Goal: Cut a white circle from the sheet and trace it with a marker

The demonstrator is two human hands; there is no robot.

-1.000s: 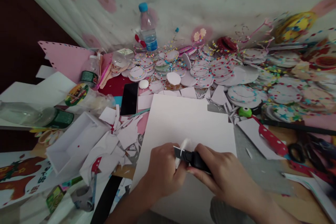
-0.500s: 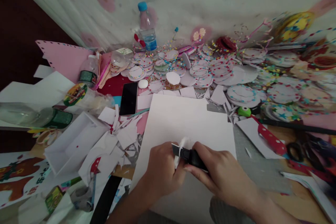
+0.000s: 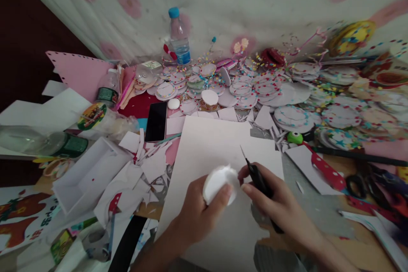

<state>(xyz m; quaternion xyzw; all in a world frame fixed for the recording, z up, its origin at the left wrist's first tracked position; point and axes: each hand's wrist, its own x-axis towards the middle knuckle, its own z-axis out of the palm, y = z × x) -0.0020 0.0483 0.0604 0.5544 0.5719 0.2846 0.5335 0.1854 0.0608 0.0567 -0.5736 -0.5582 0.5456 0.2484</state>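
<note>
Sheet (image 3: 213,138): white, large, lying flat under both hands, notched at its far right corner.
Left hand (image 3: 201,210): grasping the disc (image 3: 212,186) at its near left side, thumb laid across the face.
Disc position: white and round, held tilted above the middle of the sheet, its far edge ragged.
Right hand (image 3: 276,197): gripping the black handle of a knife (image 3: 259,179) over the right part of the sheet.
Blade (image 3: 243,153): bare, pointing toward the sheet's far edge, apart from the disc.
Left of the sheet: paper scraps (image 3: 155,161), a phone (image 3: 156,121), an open box (image 3: 87,174).
Beyond the sheet: piled decorated rounds (image 3: 242,88).
Right of the sheet: scissors (image 3: 356,185).
</note>
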